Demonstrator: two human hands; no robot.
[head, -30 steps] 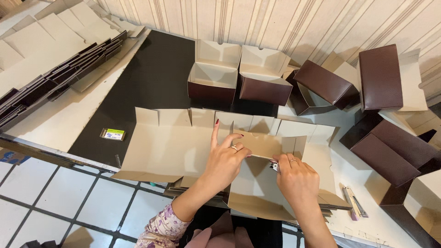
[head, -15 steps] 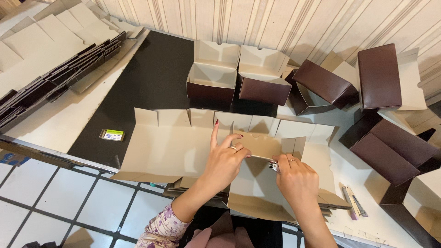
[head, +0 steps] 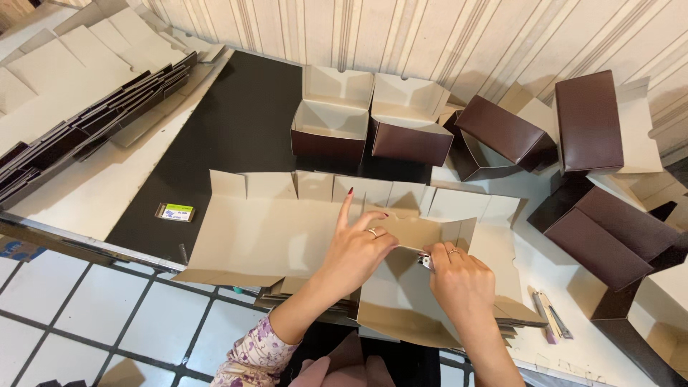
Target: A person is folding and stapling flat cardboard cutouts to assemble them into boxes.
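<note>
A flat, unfolded beige cardboard box blank (head: 265, 229) lies across the table's near edge, on top of a stack of similar blanks. My left hand (head: 358, 247) pinches a raised flap (head: 430, 231) of it, index finger pointing up. My right hand (head: 459, 283) grips a small metal stapler (head: 426, 261) against the same flap, just below my left hand. Both hands wear a ring.
Two open brown boxes (head: 330, 125) (head: 410, 122) stand behind the blank. More brown boxes (head: 588, 118) (head: 609, 233) lie at the right. Flat brown blanks (head: 72, 136) are stacked at the left on a black sheet (head: 229, 136). A small knife (head: 548, 315) lies right of my hands.
</note>
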